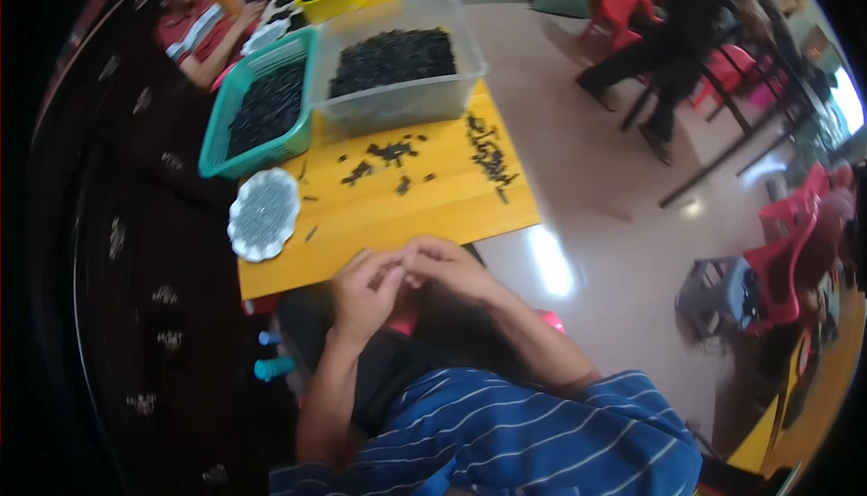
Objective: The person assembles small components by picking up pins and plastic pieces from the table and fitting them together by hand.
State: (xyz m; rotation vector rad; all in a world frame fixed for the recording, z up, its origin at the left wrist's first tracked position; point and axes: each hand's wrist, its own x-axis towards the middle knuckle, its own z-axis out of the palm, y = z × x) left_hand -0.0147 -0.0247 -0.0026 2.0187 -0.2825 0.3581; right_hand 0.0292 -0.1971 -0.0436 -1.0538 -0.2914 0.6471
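My left hand [364,290] and my right hand [444,266] meet fingertip to fingertip just off the near edge of a yellow table [388,225]. Both are closed in a pinch; whatever sits between the fingers is too small or hidden to make out. Beyond them lies a loose cluster of small black pieces [391,153]. A second group of black pieces [489,157] runs along the table's right side. To the left, a white scalloped dish [237,225] holds many tiny grey parts.
A green basket [215,139] and a clear plastic bin [388,117], both full of black pieces, stand at the table's far side. Behind is a yellow basin [336,7]. Another person [194,31] sits far left; someone [686,27] walks at right. Dark cabinets [144,252] line the left.
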